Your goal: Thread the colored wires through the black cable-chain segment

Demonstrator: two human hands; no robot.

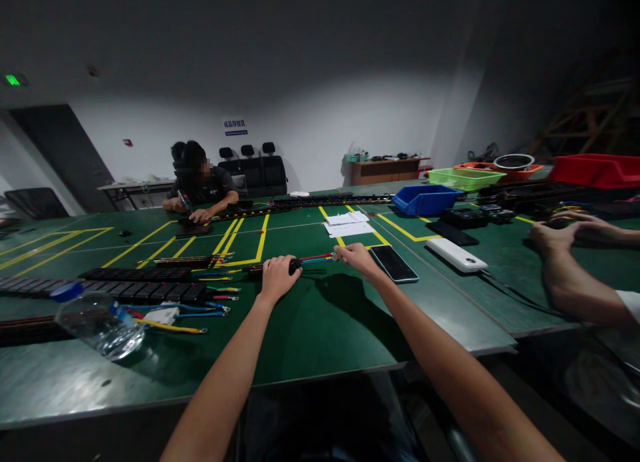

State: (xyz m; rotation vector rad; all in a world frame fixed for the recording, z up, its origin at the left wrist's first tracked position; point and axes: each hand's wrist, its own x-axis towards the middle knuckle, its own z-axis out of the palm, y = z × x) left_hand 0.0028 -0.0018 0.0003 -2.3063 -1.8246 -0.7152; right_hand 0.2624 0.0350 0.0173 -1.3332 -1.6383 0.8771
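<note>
My left hand [278, 276] is closed around a long black strip [295, 265] lying on the green table [320, 329]. Red and blue wires [316, 257] run from the strip's right end. My right hand [354, 255] pinches those wires at their metal tips. Both arms reach forward from the near edge of the table.
A black phone [393, 263] and a white power bank [455, 254] lie to the right. More black strips [135, 290], loose wires and a water bottle [97, 321] lie left. Papers [349, 224] and blue [425, 199], green, red bins stand behind. Another person's arms [565, 262] rest at right; one person sits at the far side.
</note>
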